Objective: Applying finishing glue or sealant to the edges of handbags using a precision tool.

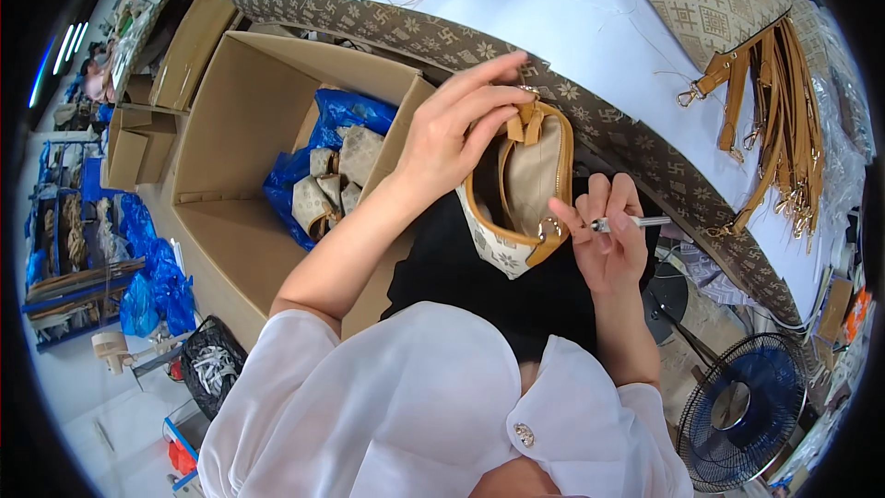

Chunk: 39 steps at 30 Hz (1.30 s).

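Note:
A small patterned handbag (536,175) with tan trim sits over my lap, its zipped mouth open and the beige lining showing. At the bag's far end my left hand (444,134) pinches the tan leather tabs (526,124) by the zip. My right hand (612,249) is beside the near end, closed around a slim silver tool (651,220) whose kind I cannot make out. A fingertip of that hand lies close to the metal ring (550,228) on the bag's side; whether it touches is unclear.
A large cardboard box (221,111) on the left holds several patterned pouches (355,155) and blue plastic. Ahead, a white-topped table (572,28) carries more bags (714,0) and tan straps with clasps (784,120). A black fan (742,413) stands at the lower right.

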Each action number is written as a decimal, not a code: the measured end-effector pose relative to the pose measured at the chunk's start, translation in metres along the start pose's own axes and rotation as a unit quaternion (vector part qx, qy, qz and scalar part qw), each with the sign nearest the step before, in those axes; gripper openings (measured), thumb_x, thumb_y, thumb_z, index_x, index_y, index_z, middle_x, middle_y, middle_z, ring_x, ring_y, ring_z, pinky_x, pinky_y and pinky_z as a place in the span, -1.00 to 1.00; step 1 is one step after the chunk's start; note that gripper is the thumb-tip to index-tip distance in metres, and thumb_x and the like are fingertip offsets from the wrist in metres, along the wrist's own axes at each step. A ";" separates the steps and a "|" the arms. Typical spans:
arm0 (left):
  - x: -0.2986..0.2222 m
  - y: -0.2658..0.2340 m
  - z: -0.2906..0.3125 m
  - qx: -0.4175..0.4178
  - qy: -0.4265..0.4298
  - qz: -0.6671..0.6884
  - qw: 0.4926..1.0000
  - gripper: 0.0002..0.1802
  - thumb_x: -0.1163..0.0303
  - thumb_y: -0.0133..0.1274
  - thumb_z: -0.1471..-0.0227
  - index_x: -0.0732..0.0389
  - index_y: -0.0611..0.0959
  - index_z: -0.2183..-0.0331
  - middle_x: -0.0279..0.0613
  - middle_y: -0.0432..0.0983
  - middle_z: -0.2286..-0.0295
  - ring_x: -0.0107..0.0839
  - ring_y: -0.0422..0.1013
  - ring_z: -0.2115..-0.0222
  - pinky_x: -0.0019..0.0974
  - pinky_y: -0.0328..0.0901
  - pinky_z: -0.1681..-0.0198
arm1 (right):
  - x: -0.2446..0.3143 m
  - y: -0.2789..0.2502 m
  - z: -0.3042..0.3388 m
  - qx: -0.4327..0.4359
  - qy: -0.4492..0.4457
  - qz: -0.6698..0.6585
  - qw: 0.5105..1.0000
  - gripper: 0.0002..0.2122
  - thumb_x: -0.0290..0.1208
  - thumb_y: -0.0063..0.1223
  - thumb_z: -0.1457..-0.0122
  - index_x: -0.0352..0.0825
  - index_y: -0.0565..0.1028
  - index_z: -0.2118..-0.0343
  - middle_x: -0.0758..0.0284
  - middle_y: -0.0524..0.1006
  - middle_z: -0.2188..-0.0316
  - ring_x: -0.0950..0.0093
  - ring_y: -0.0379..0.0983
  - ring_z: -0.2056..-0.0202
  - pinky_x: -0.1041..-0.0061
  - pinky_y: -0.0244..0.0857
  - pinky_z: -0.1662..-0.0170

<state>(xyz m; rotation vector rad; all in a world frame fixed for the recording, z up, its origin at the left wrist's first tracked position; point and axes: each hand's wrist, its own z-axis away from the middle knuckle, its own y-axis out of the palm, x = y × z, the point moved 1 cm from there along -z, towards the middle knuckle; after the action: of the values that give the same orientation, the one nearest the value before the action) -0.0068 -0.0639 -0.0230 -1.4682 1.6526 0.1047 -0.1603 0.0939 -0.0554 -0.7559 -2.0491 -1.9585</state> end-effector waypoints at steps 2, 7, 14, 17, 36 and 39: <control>-0.021 -0.011 0.011 0.043 0.016 -0.017 0.999 -0.80 0.43 0.25 0.07 0.25 0.63 0.34 -0.16 0.53 0.15 -0.27 0.49 0.21 -0.24 0.36 0.11 | 0.001 -0.007 0.001 0.001 0.000 -0.007 1.000 -0.83 -0.50 -0.01 -0.20 -0.29 0.25 0.49 0.38 0.31 0.51 0.70 0.16 0.60 0.04 0.26 -0.19; -0.078 -0.016 0.062 0.164 0.036 -0.100 0.981 -0.72 0.37 0.32 0.15 0.20 0.54 0.40 -0.22 0.45 0.38 -0.24 0.41 0.33 -0.07 0.23 0.02 | -0.002 -0.010 0.006 0.016 0.017 -0.037 0.999 -0.78 -0.47 -0.03 -0.23 -0.26 0.19 0.49 0.40 0.25 0.48 0.71 0.15 0.59 -0.05 0.10 -0.28; -0.061 -0.009 0.090 0.180 0.095 -0.142 0.969 -0.70 0.56 0.28 0.28 0.15 0.45 0.51 -0.25 0.39 0.47 -0.27 0.37 0.42 -0.06 0.23 0.04 | -0.010 0.003 0.011 -0.032 0.060 0.057 0.996 -0.82 -0.53 -0.05 -0.23 -0.29 0.22 0.48 0.40 0.28 0.46 0.73 0.17 0.57 0.02 0.27 -0.19; -0.059 -0.007 0.092 0.171 0.113 -0.140 0.969 -0.68 0.61 0.24 0.33 0.13 0.42 0.53 -0.27 0.39 0.49 -0.29 0.37 0.43 -0.06 0.23 0.04 | -0.013 0.008 0.013 -0.076 0.065 0.136 0.986 -0.84 -0.57 -0.05 -0.22 -0.31 0.24 0.47 0.39 0.30 0.46 0.72 0.19 0.56 0.11 0.42 -0.09; -0.043 -0.011 0.111 0.174 0.175 -0.131 0.960 -0.82 0.48 0.11 0.24 0.09 0.41 0.58 -0.39 0.39 0.53 -0.45 0.38 0.46 -0.18 0.19 -0.03 | -0.016 0.007 0.024 -0.134 0.082 0.300 0.941 -0.85 -0.62 -0.02 -0.20 -0.35 0.27 0.46 0.38 0.29 0.50 0.75 0.15 0.60 0.37 0.58 0.15; -0.043 -0.012 0.110 0.183 0.193 -0.131 0.955 -0.82 0.47 0.11 0.23 0.09 0.41 0.58 -0.38 0.40 0.52 -0.45 0.38 0.45 -0.19 0.19 -0.03 | -0.015 0.000 0.025 -0.150 0.093 0.257 0.950 -0.86 -0.66 -0.01 -0.17 -0.37 0.29 0.46 0.37 0.32 0.49 0.74 0.18 0.59 0.34 0.58 0.14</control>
<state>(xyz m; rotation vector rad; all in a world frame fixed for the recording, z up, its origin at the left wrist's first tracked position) 0.0591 0.0291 -0.0547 -1.4592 1.6457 -0.6402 -0.1423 0.1151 -0.0652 -0.9986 -1.2907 -1.9483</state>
